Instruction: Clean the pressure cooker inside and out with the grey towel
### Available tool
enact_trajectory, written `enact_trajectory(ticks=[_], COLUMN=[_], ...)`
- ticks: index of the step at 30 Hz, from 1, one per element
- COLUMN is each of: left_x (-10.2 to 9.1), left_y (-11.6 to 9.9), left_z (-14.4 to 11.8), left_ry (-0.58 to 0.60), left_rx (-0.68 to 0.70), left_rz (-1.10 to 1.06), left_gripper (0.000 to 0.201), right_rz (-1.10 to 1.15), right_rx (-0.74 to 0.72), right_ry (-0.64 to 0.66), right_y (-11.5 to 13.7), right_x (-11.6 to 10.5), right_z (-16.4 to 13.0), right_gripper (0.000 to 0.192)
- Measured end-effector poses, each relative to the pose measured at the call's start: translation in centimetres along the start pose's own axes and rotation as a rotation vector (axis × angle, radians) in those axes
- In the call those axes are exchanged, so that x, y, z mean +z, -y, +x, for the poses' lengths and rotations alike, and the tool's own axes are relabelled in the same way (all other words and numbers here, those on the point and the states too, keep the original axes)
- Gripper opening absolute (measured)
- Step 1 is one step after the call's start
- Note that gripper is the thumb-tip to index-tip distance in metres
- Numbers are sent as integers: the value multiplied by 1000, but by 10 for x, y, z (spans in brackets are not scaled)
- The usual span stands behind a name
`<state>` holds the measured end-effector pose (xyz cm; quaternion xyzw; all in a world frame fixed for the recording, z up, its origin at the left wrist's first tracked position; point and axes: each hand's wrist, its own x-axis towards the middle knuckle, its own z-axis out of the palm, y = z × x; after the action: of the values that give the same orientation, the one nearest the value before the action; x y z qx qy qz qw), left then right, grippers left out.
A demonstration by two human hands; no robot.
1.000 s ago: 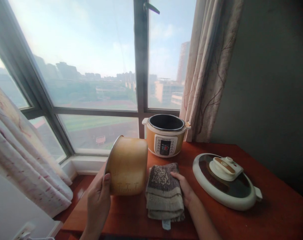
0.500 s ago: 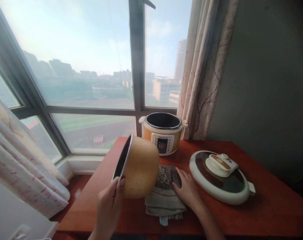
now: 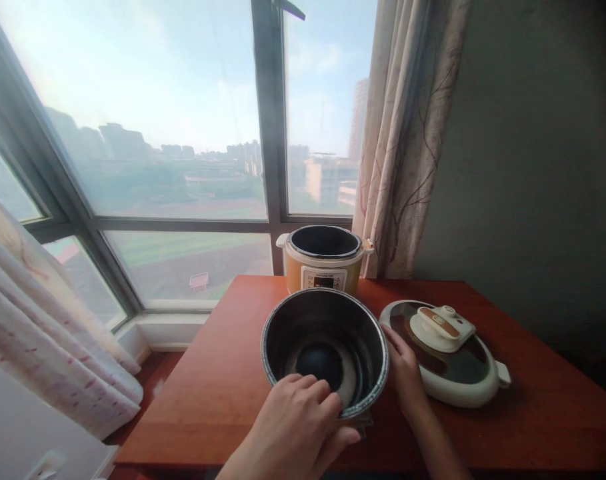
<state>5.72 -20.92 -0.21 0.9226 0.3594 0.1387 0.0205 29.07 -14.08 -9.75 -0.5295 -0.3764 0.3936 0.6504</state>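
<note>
The inner pot (image 3: 327,313) of a cooker faces me with its dark inside showing, its mouth tipped towards me. My left hand (image 3: 297,427) is closed over its near rim, fingers inside and thumb outside. Against the pot's right side rests my right hand (image 3: 405,370); its fingers curve along the outer wall, partly hidden. Only a sliver of the grey folded cloth (image 3: 363,423) shows below the pot. Behind stands the cooker body (image 3: 295,272), without a lid, its control panel partly covered by the pot.
The cooker lid (image 3: 465,393) lies on the reddish wooden table (image 3: 203,393) at the right, close to my right forearm. A window (image 3: 183,167) rises behind the table, with a curtain (image 3: 397,147) on its right and another curtain (image 3: 57,327) at the left.
The inner pot has swung right and turned its mouth towards me, over the cloth. My left hand now grips its near rim. My right hand has left the cloth for the pot's side.
</note>
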Motion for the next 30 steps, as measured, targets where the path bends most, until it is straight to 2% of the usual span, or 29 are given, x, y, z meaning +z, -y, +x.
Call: enact_trajectory(ticks=[4, 6, 9, 11, 12, 14, 17, 19, 24, 30], left_x=[-7, -10, -16, -19, -20, -18, -7, 3, 18, 6], left_y=[16, 29, 60, 85, 97, 118, 134, 136, 129, 120], left_z=[-4, -7, -13, -17, -19, -21, -21, -18, -12, -11], left_ry=[-164, -310, -581, -659, -637, -548, -381, -328, -323, -245], left_rx=[-41, -120, -359, -561, -655, -753, -744, -736, -762, -739], left_rz=[-306, -445, -448, -366, -356, -409, -612, -767, -980, -998], left_gripper=[23, 24, 24, 29, 33, 39, 49, 55, 59, 59], right_rz=[-71, -118, -216, -287, -310, -329, -325, -341, -418, -430], right_rx=[-40, -95, -166, -197, -203, -198, -158, -132, -96, -104], right_ry=[-9, 0, -3, -5, 3, 33, 73, 90, 131, 128], right_y=[22, 32, 43, 45, 45, 43, 39, 38, 42, 45], right_x=[6, 10, 13, 12, 12, 11, 9, 8, 2, 0], right_z=[-3, -5, -9, -11, -12, -13, -15, -15, -16, -20], right_gripper=[51, 51, 53, 55, 56, 59, 61, 62, 67, 72])
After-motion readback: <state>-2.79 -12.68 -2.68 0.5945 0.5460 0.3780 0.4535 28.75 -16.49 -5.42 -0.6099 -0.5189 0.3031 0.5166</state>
